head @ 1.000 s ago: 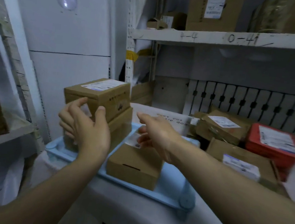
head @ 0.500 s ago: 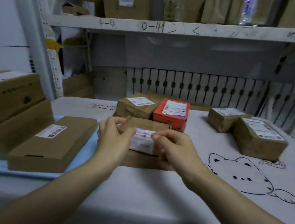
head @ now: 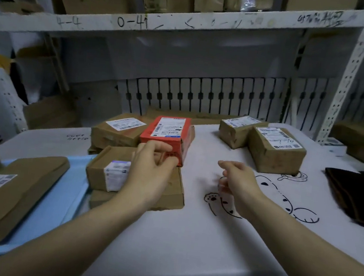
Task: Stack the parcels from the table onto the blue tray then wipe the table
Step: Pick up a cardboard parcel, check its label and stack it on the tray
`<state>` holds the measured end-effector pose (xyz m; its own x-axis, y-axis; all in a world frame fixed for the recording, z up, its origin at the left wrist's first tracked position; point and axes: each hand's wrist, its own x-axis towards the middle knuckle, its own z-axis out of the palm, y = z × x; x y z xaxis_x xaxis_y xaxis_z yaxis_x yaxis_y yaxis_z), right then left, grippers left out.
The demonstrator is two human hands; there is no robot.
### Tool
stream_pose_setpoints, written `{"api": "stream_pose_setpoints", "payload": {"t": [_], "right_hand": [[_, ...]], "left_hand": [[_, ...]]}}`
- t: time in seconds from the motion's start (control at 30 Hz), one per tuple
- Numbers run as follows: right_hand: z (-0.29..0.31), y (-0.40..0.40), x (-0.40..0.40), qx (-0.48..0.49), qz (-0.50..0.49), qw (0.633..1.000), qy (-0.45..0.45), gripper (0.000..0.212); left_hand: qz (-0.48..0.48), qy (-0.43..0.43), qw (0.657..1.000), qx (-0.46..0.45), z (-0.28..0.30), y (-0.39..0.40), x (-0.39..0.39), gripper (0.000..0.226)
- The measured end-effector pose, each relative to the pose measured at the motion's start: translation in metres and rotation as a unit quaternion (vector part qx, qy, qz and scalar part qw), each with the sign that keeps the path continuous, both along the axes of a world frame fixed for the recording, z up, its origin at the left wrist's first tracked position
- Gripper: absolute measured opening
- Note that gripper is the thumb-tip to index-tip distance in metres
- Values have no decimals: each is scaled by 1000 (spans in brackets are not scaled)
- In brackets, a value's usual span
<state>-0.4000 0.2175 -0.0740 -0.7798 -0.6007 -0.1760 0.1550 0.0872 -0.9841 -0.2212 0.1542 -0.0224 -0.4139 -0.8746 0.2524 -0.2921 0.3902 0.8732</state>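
My left hand (head: 150, 170) reaches forward, fingers curled round the red parcel's (head: 167, 136) near corner. My right hand (head: 237, 178) hovers over the surface (head: 187, 240), loosely curled, holding nothing.

red cardboard parcel (head: 177, 140): red, white label
brown cardboard parcels (head: 276, 150): brown, white barcode labels
plastic blue tray (head: 56, 200): pale blue, at table's left edge
white table cover (head: 188, 236): white, black cartoon cat line drawing
dark folded cloth (head: 360, 196): black, right edge
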Motion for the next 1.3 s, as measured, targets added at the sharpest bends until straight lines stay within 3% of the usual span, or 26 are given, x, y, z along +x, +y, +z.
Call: {"api": "stream_pose_setpoints", "payload": {"t": [0.1,0.23,0.33,0.47,0.57,0.73,0.87,1.03,1.3], "right_hand": [[-5,5,-35,48,-147,988,24,68],[-5,21,-80,88,-289,950,84,73],[-3,23,-113,100,-318,936,117,79],[-1,20,-154,93,-270,950,127,87],[1,18,-168,64,-228,969,73,73],[2,22,-176,53,-196,979,34,68],[4,28,-167,55,-173,983,23,67],[4,31,-144,86,-122,988,42,36],[9,48,-96,114,4,993,30,38]], "left_hand": [[-59,0,997,40,-6,10,-37,16],[-117,-5,983,142,-24,19,-90,15],[-132,-24,964,230,-38,21,-127,12],[-141,-30,946,290,-47,16,-168,22],[-156,-28,940,303,-45,11,-188,20],[-177,3,929,325,-43,13,-210,57],[-191,5,919,344,-39,21,-212,57],[-161,2,928,335,-35,24,-200,57],[-94,-25,949,300,-40,19,-144,57]]}}
